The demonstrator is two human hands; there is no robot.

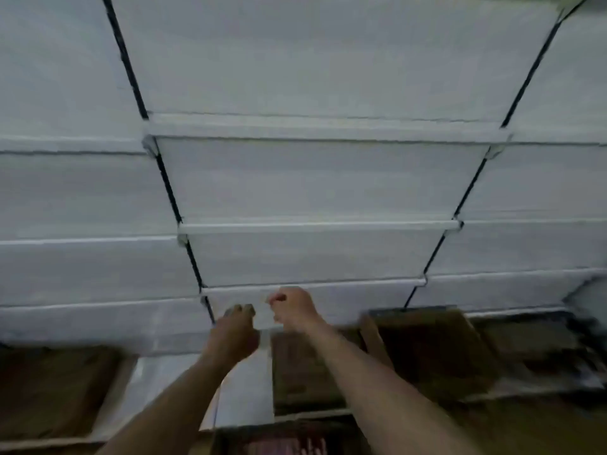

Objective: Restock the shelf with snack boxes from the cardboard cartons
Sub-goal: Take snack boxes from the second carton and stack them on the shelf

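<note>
Snack boxes: none plainly visible; a blurred reddish patch [289,446] inside the nearest carton at bottom centre may be stock, cannot confirm. Cardboard cartons [427,353] sit open on the floor along the foot of the shelf, flaps spread, probably so stock lifts straight up onto the tiers. Between them stands an upright white panel [246,389], identity unclear. Both forearms reach forward over the cartons. Left hand [235,336]: fingers curled; whether they hold anything, cannot tell, since blur hides the tips. Right hand [294,308]: fingers curled as if pinching something small and pale; not resolvable. Both hands sit just below the lowest shelf edge [312,285]. Beyond, the white shelf [315,129] rises in bare tiers between dark uprights [167,188]. Judgement: restocking barely begun.
</note>
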